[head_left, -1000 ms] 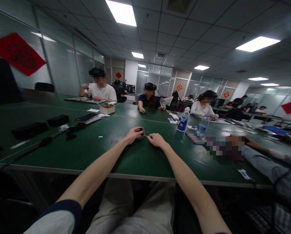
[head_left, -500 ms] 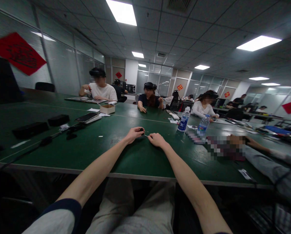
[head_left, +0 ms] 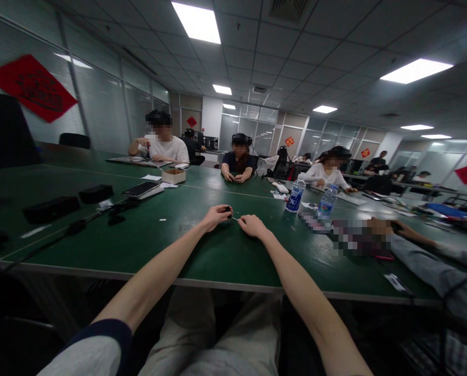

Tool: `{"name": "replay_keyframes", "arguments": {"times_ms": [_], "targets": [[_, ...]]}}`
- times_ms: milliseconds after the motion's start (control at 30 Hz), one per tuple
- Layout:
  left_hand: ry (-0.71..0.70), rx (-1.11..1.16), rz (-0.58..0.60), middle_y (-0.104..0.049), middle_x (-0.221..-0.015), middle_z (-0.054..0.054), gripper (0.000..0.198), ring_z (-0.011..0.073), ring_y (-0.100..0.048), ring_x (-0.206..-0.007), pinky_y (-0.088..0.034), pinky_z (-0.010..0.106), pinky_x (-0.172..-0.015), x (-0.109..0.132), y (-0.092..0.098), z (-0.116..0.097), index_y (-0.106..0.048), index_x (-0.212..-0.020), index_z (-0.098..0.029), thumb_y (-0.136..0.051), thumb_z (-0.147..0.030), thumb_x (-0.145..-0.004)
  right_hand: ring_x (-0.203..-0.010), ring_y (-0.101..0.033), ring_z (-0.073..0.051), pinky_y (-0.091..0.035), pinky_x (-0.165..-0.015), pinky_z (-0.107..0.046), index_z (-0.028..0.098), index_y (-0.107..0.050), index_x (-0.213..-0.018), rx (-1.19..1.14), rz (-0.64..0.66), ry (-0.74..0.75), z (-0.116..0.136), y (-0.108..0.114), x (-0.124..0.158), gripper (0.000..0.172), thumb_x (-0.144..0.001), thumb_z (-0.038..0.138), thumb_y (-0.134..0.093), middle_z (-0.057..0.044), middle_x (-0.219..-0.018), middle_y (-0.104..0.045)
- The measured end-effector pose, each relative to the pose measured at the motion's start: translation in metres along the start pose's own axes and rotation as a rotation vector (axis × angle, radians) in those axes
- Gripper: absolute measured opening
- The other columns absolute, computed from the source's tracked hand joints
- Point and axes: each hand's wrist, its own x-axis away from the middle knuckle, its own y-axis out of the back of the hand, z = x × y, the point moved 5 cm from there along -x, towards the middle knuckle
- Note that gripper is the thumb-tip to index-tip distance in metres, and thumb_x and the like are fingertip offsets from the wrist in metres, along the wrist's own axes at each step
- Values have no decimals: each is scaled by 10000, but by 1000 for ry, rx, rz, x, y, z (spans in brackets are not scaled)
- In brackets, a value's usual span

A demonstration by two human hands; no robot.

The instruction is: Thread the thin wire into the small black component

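Over the green table (head_left: 139, 250), my left hand (head_left: 215, 218) pinches a small black object (head_left: 228, 210) between its fingertips. My right hand (head_left: 252, 226) is closed on the end of a thin, pale stick-like piece (head_left: 235, 218). That thin piece points left toward the black object; whether the two touch is too small to tell. Both forearms rest across the table's front edge, and the hands are close together near the middle.
Two water bottles, one nearer (head_left: 295, 196) and one further right (head_left: 327, 202), stand right of my hands. An open box (head_left: 173, 175), a phone (head_left: 142, 189) and black blocks (head_left: 51, 209) lie left. A person's arm (head_left: 421, 237) rests at right; others sit opposite.
My hands have hardly moved and keep their holds. Across the table, the middle person's raised hand has come down beside the other hand.
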Motion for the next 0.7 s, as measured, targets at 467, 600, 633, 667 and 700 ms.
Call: {"name": "replay_keyframes", "arguments": {"times_ms": [467,600,633,667,700], "targets": [[-8,7,2,-662,-958,77,373,151,-634,-834,-493,324,-808,7,-7,-10,-628,-986,-145,-743,-278,-658,-812,-595,-178,-381,-688,-235,193,-676,-915,-21,-34,4,-1,1,0,447,-929,495,-348,-82,-931,-671],[32,22,-33,-664,-952,81,376,141,-640,-794,-503,329,-796,4,-3,-6,-621,-1002,-142,-748,-252,-666,-789,-588,-168,-366,-684,-230,185,-667,-850,-40,-97,5,-1,4,-3,435,-934,471,-350,-73,-882,-673],[43,19,-24,-665,-949,83,371,142,-643,-785,-507,329,-789,4,-4,-5,-622,-998,-140,-751,-240,-665,-776,-587,-162,-363,-679,-227,183,-659,-845,-63,-136,6,-1,8,-3,441,-944,457,-329,-69,-870,-672],[55,15,-7,-666,-942,84,365,144,-645,-777,-511,328,-780,4,-5,-5,-624,-992,-139,-754,-229,-663,-765,-585,-155,-360,-677,-224,182,-652,-844,-91,-182,2,-2,11,-4,448,-955,440,-303,-64,-862,-670],[66,11,12,-667,-933,84,356,147,-647,-770,-515,327,-771,4,-6,-5,-627,-983,-137,-755,-220,-662,-760,-583,-149,-357,-678,-221,181,-645,-847,-120,-229,-3,-4,16,-4,454,-964,422,-278,-60,-859,-668]]}}
